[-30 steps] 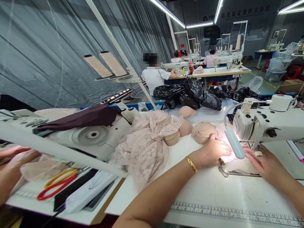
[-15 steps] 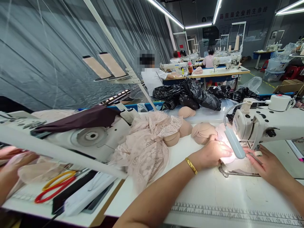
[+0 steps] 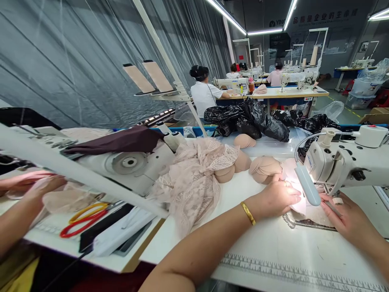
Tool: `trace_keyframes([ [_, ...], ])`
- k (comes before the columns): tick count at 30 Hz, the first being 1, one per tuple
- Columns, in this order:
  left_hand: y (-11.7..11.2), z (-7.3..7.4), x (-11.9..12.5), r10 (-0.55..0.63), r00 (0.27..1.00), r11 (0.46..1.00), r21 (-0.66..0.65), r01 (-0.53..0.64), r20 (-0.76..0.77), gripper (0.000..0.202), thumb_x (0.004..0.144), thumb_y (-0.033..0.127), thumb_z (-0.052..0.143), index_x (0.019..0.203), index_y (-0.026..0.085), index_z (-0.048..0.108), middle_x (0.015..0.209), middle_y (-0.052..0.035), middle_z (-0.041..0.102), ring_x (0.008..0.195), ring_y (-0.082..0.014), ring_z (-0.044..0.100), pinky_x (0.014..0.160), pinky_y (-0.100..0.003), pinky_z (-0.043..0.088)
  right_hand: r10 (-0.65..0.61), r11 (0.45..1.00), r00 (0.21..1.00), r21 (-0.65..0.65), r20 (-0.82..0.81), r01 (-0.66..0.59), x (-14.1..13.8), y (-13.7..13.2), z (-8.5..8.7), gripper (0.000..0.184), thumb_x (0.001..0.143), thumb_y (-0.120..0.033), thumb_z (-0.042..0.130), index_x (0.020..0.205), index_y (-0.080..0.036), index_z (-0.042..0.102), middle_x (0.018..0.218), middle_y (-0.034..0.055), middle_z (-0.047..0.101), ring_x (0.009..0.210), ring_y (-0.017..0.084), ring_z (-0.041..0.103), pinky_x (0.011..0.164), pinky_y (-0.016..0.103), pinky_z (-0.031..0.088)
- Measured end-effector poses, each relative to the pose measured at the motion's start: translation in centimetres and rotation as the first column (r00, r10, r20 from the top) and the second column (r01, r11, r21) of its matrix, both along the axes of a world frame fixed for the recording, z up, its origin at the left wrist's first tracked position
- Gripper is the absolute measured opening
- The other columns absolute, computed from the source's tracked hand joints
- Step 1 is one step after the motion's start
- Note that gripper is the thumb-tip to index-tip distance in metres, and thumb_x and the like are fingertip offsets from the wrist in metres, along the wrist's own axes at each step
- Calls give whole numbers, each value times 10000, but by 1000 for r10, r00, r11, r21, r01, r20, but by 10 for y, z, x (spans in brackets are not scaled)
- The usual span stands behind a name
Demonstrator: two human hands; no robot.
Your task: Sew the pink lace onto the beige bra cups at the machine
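At the sewing machine (image 3: 326,162), my left hand (image 3: 278,196) has its fingers closed on a pale pink fabric piece (image 3: 299,207), under the bright light by the needle. A grey lamp head (image 3: 307,184) hides part of the fabric and the needle. My right hand (image 3: 349,213) is on the other side of the needle area, thumb and fingers drawn together. Something narrow and greyish shows between them, too unclear to name. Beyond my left hand lie fanned beige pads (image 3: 263,169), with a heap of cream lace (image 3: 194,182) further left.
A printed ruler (image 3: 273,269) runs along the table's front edge. On the neighbouring table at left are red- and yellow-handled scissors (image 3: 83,223) and a covered machine (image 3: 127,162); a co-worker's hands (image 3: 45,186) hold pink fabric there. Black plastic bags (image 3: 249,119) lie behind.
The view has shifted slightly, so most things appear further right. Both hands stay at the machine; the pink piece now shows more below my left fingers.
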State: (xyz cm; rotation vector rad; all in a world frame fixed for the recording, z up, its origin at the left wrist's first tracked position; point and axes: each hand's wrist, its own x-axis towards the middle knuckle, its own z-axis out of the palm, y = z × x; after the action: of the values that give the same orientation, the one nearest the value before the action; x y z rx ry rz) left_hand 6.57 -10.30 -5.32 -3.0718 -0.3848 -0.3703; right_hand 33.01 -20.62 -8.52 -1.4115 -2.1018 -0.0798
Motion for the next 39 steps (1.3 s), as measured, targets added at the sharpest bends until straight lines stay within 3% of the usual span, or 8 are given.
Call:
trace_keyframes([
  [4,-5,-1,1,-27,1000,998,64,27,12,57,932,168,620,935,183,674,1043,-47,729,966,-228,620,894,-426,299,32,994,999,-104,26,-29,2,-3,-4,298,1077,-379,433,1237,-319,677,1110,55,771,988,279,699,834,418,586],
  [9,-21,2,0,-38,997,992,122,30,61,190,962,158,547,789,184,620,868,-21,688,796,-188,576,844,-435,311,237,924,971,-312,18,-220,1,-8,-2,268,1093,-322,423,1207,-322,666,1016,47,701,889,227,665,768,370,545],
  [12,-30,4,-1,-72,994,988,144,60,79,199,949,153,545,763,193,605,794,-1,645,723,-171,532,806,-417,303,277,906,960,-347,50,-244,-3,-10,1,264,1093,-288,410,1122,-298,672,948,49,645,855,226,641,748,372,522],
  [16,-34,3,-1,-96,991,979,189,76,98,176,934,155,566,762,181,594,803,8,626,692,-155,510,822,-410,308,261,916,963,-332,68,-225,-6,-10,-2,274,1088,-270,402,1136,-295,670,918,46,621,856,235,634,749,383,513],
  [22,-24,-3,5,-42,992,983,184,20,117,179,934,163,552,768,174,618,818,-27,645,747,-185,549,843,-442,339,163,943,984,-305,74,-133,-6,-5,-8,258,1090,-305,393,1078,-292,651,1144,77,671,961,254,649,738,380,506],
  [32,1,-11,14,39,998,998,55,-42,56,160,950,161,568,890,191,714,956,-57,712,931,-235,603,940,-465,346,21,961,983,-275,182,30,-10,1,-12,328,1086,-346,351,811,-273,514,918,24,657,676,204,604,561,327,440],
  [36,14,9,17,207,963,976,27,-215,174,156,950,189,577,976,197,731,1037,-87,711,1000,-265,592,936,-446,357,19,975,981,-222,191,24,-9,1,-13,300,1092,-344,349,997,-286,627,854,29,628,675,224,607,580,348,447],
  [39,35,25,30,425,852,902,-66,-426,305,189,951,198,582,1079,181,720,1165,-135,686,1085,-310,571,959,-471,353,31,978,983,-210,179,8,-7,1,-15,312,1093,-342,353,1240,-302,625,858,30,650,667,246,608,593,374,462],
])
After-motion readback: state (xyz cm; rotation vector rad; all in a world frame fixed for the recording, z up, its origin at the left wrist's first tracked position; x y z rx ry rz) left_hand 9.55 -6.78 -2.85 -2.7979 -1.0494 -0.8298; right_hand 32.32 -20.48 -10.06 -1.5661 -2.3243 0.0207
